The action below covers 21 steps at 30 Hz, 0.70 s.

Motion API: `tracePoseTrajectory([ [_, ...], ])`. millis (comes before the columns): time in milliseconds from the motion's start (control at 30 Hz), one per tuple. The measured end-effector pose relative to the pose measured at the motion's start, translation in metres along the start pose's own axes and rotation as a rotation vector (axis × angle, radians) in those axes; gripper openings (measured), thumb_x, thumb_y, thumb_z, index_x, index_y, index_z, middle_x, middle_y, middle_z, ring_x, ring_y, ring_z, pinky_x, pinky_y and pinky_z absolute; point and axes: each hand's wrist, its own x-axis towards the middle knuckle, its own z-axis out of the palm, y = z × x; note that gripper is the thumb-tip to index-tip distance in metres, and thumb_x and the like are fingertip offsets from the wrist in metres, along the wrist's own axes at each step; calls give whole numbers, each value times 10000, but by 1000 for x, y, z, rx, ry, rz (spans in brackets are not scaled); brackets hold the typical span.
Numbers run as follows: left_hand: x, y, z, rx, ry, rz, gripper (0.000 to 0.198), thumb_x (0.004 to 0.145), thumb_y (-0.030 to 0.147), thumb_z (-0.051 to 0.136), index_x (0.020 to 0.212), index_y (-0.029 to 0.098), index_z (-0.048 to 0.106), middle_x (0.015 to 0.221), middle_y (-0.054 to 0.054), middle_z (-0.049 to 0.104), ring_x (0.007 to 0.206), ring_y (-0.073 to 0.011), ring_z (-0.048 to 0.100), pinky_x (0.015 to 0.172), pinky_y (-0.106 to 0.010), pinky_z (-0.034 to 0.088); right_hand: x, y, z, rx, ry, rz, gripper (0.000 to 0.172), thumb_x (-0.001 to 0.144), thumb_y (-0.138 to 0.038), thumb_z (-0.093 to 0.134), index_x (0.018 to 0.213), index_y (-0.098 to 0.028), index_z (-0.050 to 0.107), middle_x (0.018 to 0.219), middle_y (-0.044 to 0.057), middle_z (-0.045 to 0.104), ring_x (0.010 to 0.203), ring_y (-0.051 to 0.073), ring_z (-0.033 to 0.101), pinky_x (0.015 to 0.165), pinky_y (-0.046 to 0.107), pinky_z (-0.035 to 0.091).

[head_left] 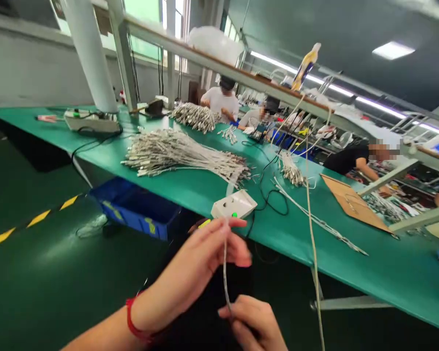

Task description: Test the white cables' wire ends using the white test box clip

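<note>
My left hand (208, 253), with a red band at the wrist, pinches the upper end of a thin grey-white cable (225, 273) in front of the bench edge. Below it my right hand (254, 321) grips the cable's lower end, fingers curled around it. The cable runs nearly upright between the two hands. Just beyond my left fingers a small white box with a green button (234, 204) sits at the edge of the long green workbench (369, 273). A large heap of similar cables (179, 153) lies further back on the bench.
A blue bin (139, 207) stands on the dark green floor under the bench. More cable bundles (290, 168), a cardboard sheet (351, 202), black wires and a white device (91, 119) lie on the bench. Cords hang from an overhead rail (312, 229). Other people work opposite.
</note>
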Motion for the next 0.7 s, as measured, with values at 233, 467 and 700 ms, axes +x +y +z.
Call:
tracePoseTrajectory([
  [233, -38, 45, -55, 51, 473, 94, 204, 1094, 345, 518, 1056, 181, 633, 621, 87, 290, 442, -63, 265, 452, -195, 332, 17, 19, 44, 8, -348, 213, 280, 1068, -462, 567, 1167, -380, 817, 892, 17, 783, 866, 199, 749, 823, 310, 577],
  [467, -62, 59, -139, 130, 817, 421, 348, 1157, 375, 341, 1004, 206, 604, 631, 56, 222, 525, -115, 164, 433, -195, 276, 55, 85, 83, -71, -500, 226, 273, 1084, -345, 551, 1155, -306, 811, 1009, 38, 790, 968, 195, 723, 901, 318, 539],
  [700, -53, 52, -140, 225, 900, 468, 153, 1034, 132, 597, 1150, 133, 696, 758, 10, 511, 531, -73, 410, 508, -213, 426, 89, 137, 120, -257, -449, 203, 316, 1094, -287, 492, 1180, -255, 795, 1007, 97, 769, 979, 247, 642, 939, 401, 476],
])
